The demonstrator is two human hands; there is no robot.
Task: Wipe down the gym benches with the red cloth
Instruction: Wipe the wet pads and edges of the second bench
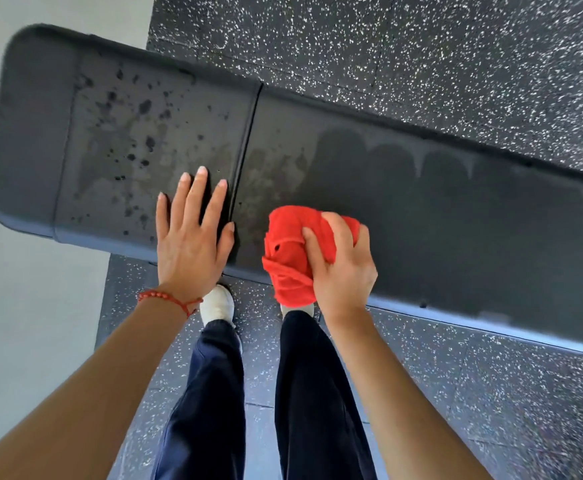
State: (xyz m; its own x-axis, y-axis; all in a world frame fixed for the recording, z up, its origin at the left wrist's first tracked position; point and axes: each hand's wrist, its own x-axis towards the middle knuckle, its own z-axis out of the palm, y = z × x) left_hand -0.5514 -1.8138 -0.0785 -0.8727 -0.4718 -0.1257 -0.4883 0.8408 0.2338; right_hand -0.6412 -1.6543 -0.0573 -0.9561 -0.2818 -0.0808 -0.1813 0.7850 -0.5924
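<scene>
A long dark grey padded gym bench point(456, 216) runs from upper left to right across the view, split by a seam near its middle. Dark wet spots and smears cover the left pad; the right pad shows a darker damp swathe. My right hand point(342, 268) is shut on a bunched red cloth point(290, 251), pressing it on the right pad near the front edge, just right of the seam. My left hand point(193, 237) lies flat on the left pad with fingers spread, beside the seam, holding nothing.
Black rubber flooring with white speckles point(456, 64) surrounds the bench. A pale wall or floor strip point(23, 306) lies to the left. My legs in dark trousers and white shoes point(217, 306) stand right at the bench's front edge.
</scene>
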